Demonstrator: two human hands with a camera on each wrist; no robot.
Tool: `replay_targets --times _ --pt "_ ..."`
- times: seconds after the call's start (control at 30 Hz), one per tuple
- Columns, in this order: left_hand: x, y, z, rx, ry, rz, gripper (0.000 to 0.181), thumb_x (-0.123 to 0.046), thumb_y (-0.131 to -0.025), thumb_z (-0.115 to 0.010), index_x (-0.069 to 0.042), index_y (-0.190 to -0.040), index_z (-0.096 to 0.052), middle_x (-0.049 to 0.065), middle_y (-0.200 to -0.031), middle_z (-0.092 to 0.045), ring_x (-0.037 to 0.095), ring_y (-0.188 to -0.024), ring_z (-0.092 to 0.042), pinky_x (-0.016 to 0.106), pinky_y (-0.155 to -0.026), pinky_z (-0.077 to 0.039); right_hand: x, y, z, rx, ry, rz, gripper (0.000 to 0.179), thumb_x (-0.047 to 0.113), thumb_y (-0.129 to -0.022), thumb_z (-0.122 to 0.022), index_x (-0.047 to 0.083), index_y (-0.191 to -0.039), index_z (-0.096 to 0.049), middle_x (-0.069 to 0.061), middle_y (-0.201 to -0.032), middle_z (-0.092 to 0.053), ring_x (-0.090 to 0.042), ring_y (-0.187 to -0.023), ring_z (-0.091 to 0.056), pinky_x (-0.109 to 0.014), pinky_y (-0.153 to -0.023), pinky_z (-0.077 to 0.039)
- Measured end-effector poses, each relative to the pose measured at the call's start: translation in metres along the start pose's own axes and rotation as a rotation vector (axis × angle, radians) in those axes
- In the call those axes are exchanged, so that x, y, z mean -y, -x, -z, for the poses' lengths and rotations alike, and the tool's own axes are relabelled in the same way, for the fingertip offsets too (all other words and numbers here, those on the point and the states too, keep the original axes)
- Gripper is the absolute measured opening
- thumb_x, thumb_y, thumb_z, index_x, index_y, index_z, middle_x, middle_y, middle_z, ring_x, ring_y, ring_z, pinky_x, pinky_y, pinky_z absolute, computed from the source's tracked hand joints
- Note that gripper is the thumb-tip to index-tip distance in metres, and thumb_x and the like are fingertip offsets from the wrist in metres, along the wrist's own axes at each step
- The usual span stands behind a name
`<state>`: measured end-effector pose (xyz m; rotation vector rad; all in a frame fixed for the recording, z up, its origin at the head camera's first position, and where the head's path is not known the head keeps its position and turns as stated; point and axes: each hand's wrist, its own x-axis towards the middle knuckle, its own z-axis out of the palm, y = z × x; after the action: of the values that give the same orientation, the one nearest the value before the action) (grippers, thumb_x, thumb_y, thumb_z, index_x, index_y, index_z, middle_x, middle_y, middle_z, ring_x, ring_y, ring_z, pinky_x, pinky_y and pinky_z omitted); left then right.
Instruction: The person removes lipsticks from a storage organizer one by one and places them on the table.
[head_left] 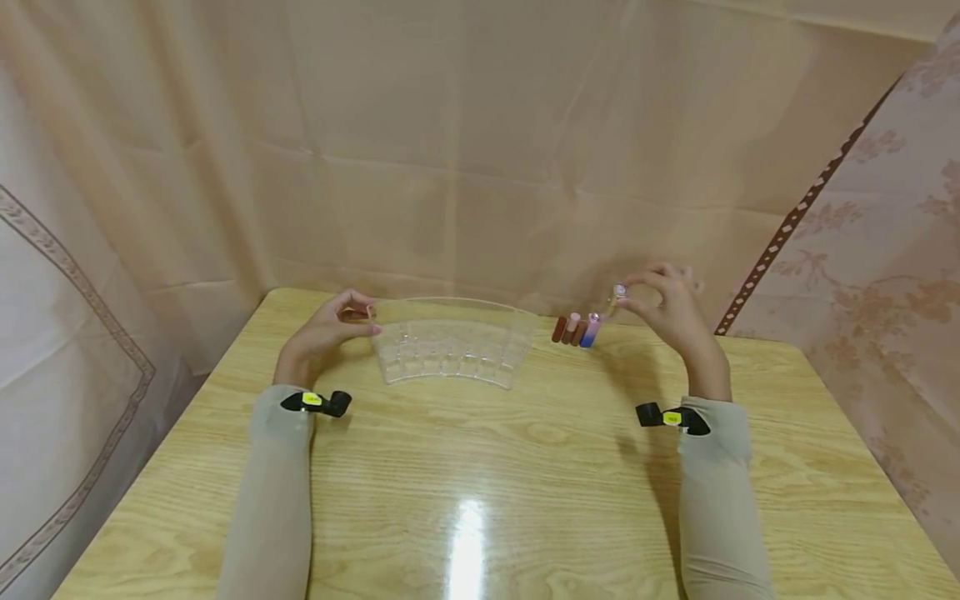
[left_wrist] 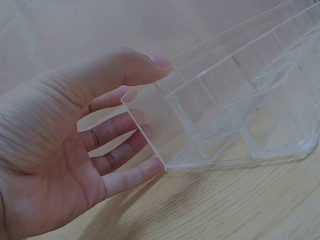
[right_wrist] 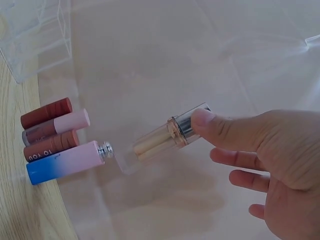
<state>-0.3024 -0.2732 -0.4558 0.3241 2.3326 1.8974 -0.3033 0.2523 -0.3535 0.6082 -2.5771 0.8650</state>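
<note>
My left hand [head_left: 330, 327] grips the left end of a clear plastic organizer [head_left: 450, 375] with stepped compartments. In the left wrist view its thumb lies over the organizer's [left_wrist: 225, 115] upper edge, and the fingers are behind and under the end wall. My right hand [head_left: 667, 308] pinches a lipstick tube [right_wrist: 172, 131] by its shiny silver end, between thumb and finger. That tube is see-through lower down, with a pale core, and is held tilted above the table. Just left of it, a pink-and-blue lipstick [right_wrist: 65, 162] stands upright beside a brown tube [right_wrist: 52, 145] lettered "TO YOU".
The same row also holds a pink-capped lip gloss [right_wrist: 57, 127] and a dark red tube [right_wrist: 46, 113], right of the organizer. A beige curtain [head_left: 450, 167] hangs behind the wooden table [head_left: 525, 467]. Patterned cloth [head_left: 862, 250] hangs at the right.
</note>
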Motion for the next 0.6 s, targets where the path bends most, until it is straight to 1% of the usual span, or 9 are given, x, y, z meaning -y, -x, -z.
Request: replay_targets --times 0.17,0.3,0.4,0.5,0.6 --pt "-0.001 0.002 0.000 -0.002 0.013 -0.005 0.045 -0.002 -0.089 -0.076 0.005 -0.124 -0.050 -0.001 -0.113 -0.056 0.012 -0.104 -0.059 0.021 -0.088 -0.049 -0.002 -0.001 0.000 -0.012 0.025 -0.012 0.028 0.006 -0.087 -0.079 0.000 -0.113 -0.072 -0.025 -0.121 -0.055 -0.042 -0.109 -0.032 -0.059 -0.098 -0.008" --pt "-0.002 0.003 -0.002 0.005 0.014 -0.003 0.045 -0.001 -0.089 -0.076 0.006 -0.124 -0.049 0.005 -0.116 -0.057 0.012 -0.103 -0.060 0.022 -0.088 -0.050 -0.007 0.001 -0.001 -0.024 0.034 -0.016 0.028 0.009 -0.088 -0.078 0.001 -0.114 -0.071 -0.026 -0.122 -0.054 -0.044 -0.110 -0.032 -0.061 -0.100 -0.008" --pt "-0.002 0.002 -0.002 0.015 0.004 0.003 0.047 -0.001 -0.090 -0.075 0.007 -0.127 -0.047 0.010 -0.117 -0.058 0.012 -0.104 -0.060 0.022 -0.087 -0.050 -0.012 0.004 -0.002 -0.036 0.046 -0.015 0.028 0.010 -0.088 -0.079 0.001 -0.114 -0.072 -0.026 -0.123 -0.054 -0.045 -0.110 -0.032 -0.062 -0.101 -0.008" --pt "-0.003 0.002 -0.002 0.010 0.001 0.002 0.047 -0.001 -0.090 -0.075 0.008 -0.126 -0.047 0.009 -0.114 -0.058 0.013 -0.103 -0.059 0.022 -0.087 -0.050 -0.019 0.006 -0.005 -0.042 0.061 0.002 0.029 0.009 -0.087 -0.079 0.001 -0.113 -0.072 -0.026 -0.121 -0.054 -0.044 -0.107 -0.032 -0.062 -0.101 -0.009" --pt "-0.005 0.002 0.000 0.009 -0.001 -0.011 0.045 0.001 -0.089 -0.074 0.007 -0.124 -0.048 0.005 -0.113 -0.057 0.013 -0.103 -0.060 0.022 -0.087 -0.050 -0.025 0.005 -0.007 -0.051 0.069 0.024 0.030 0.009 -0.086 -0.080 0.001 -0.113 -0.072 -0.025 -0.120 -0.054 -0.043 -0.104 -0.033 -0.061 -0.099 -0.011"
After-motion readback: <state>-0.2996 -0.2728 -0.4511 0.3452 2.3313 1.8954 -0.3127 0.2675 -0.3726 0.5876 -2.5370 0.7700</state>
